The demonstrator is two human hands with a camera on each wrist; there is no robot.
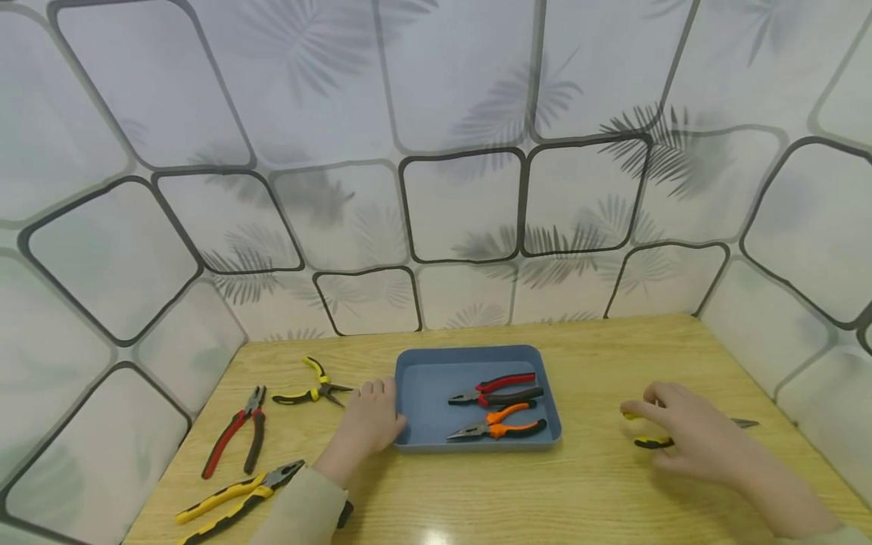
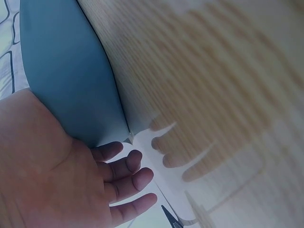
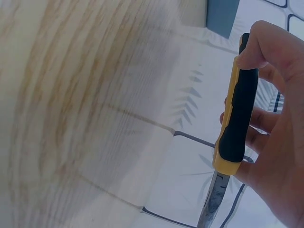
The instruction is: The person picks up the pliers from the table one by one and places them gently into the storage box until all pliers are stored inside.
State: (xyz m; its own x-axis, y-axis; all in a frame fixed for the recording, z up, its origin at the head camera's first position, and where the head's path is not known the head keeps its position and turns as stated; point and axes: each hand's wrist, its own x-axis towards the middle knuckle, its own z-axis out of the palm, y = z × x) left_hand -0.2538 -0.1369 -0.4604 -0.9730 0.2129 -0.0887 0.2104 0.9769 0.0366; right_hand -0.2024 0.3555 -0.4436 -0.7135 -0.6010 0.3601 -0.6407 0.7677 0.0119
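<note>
My left hand (image 1: 371,420) rests against the left side of a blue-grey tray (image 1: 477,446), its fingers loosely bent outside the wall (image 2: 71,66). Inside the tray lie red-and-black pliers (image 1: 500,391) and orange-and-black long-nose pliers (image 1: 500,428). Off to the tray's right, my right hand (image 1: 702,435) holds pliers with yellow-and-black handles (image 3: 235,114). The thumb presses one handle while the fingers curl behind. Their pointed metal nose (image 1: 745,422) shows beyond the hand, pointing right.
Left of the tray lie small yellow-and-black pliers (image 1: 316,392), spread red-and-black pliers (image 1: 240,431) and larger yellow-and-black pliers (image 1: 238,496). A dark handle end (image 1: 345,515) shows beside my left sleeve. Patterned walls (image 1: 463,204) enclose the wooden table (image 1: 599,363) at the back and sides.
</note>
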